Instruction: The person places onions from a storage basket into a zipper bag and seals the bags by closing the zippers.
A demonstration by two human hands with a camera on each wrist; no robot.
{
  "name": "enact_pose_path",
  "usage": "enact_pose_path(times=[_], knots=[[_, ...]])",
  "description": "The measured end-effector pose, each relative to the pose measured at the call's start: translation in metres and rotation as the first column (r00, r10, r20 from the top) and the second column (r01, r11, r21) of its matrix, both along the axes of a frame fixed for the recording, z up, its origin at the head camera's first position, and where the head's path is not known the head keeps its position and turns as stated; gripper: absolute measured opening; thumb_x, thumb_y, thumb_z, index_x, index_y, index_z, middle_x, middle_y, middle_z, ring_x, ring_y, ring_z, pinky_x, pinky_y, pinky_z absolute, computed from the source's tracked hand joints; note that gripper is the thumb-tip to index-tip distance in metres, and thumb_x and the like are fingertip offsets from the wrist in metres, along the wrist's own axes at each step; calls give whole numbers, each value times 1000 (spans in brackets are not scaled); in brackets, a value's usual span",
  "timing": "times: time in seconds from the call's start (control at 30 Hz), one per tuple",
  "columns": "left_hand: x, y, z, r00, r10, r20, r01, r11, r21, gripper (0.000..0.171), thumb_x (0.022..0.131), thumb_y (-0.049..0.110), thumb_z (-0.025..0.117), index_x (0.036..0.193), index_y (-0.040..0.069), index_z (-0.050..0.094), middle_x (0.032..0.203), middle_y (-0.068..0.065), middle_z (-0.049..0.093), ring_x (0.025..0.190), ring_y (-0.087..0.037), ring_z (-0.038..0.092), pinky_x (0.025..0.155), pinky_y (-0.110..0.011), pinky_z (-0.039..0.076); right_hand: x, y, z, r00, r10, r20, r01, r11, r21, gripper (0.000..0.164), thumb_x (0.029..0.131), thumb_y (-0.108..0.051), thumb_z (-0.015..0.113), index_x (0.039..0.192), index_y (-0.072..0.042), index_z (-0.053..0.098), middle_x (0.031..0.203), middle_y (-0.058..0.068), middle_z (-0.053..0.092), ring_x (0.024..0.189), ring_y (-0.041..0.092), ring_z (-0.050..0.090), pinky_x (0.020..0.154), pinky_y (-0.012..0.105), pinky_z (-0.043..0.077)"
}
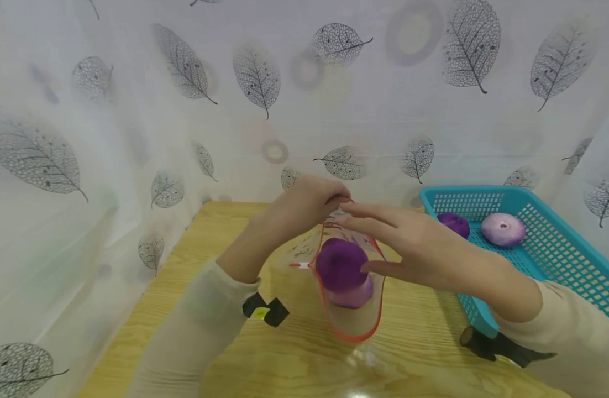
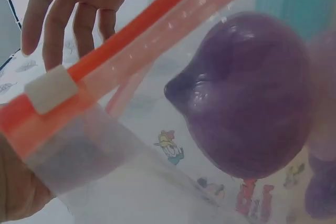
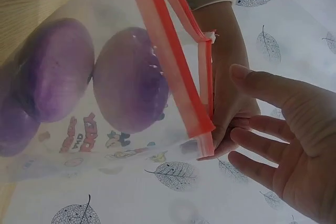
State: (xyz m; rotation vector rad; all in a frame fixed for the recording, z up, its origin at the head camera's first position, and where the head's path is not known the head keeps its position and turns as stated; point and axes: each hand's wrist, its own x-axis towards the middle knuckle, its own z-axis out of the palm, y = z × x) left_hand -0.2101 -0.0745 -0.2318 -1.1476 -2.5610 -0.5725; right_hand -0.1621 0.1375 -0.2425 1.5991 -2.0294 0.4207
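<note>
A clear zip bag with a red-orange rim (image 1: 356, 336) stands mouth up on the table, its opening spread wide. Inside lie several purple onions; the top onion (image 1: 341, 265) sits near the mouth above a paler onion (image 1: 354, 296). My left hand (image 1: 309, 199) grips the far end of the bag's rim with curled fingers. Over the opening is my right hand (image 1: 414, 243), its fingers extended and thumb overlapping the top onion in the head view. In the right wrist view that hand's fingers (image 3: 262, 140) hold nothing. The white slider (image 2: 51, 88) sits at one end of the zip.
To the right stands a turquoise plastic basket (image 1: 476, 190) holding a dark purple onion (image 1: 453, 224) and a paler onion (image 1: 503, 229). A leaf-printed sheet (image 1: 294, 127) hangs behind and left of the wooden table (image 1: 185, 265). Dark devices are worn on both wrists.
</note>
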Motion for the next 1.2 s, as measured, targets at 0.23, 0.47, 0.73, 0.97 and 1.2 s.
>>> enact_pose_path(times=[0.23,0.47,0.73,0.97,1.2], knots=[[-3,-2,4,997,51,54,-52,998,20,17,96,12,56,102,6,71,93,-4,71,79,-11,63,72,-21,51,0,3,1,999,-33,-29,33,999,-28,53,95,-43,49,132,-5,50,134,13,53,107,25,61,68,31,53],[-5,-4,6,997,55,52,-56,998,22,17,95,11,56,103,4,71,93,-5,71,72,-12,59,70,-22,51,-1,5,-1,996,-29,-81,23,997,-77,53,96,-43,46,128,-1,53,129,15,57,109,29,60,79,40,55],[-5,-4,4,997,49,58,-50,998,30,16,95,11,57,102,4,70,92,-6,71,72,-13,60,69,-23,51,-4,11,-2,993,-73,-96,64,994,-93,54,96,-45,45,128,-2,54,127,15,58,107,30,62,77,42,55],[-6,-4,3,996,65,56,-66,997,25,17,95,12,57,104,5,70,94,-6,71,70,-12,59,68,-22,51,-6,17,-4,987,-140,-78,135,989,-67,58,95,-49,44,130,-4,54,129,14,57,105,30,62,78,44,55],[-4,-3,1,996,79,49,-80,996,26,18,95,14,57,104,5,71,93,-5,71,70,-11,59,67,-21,51,-10,26,-8,979,-183,-84,180,983,-47,62,95,-52,41,130,-3,53,129,16,57,106,32,62,80,47,55]])
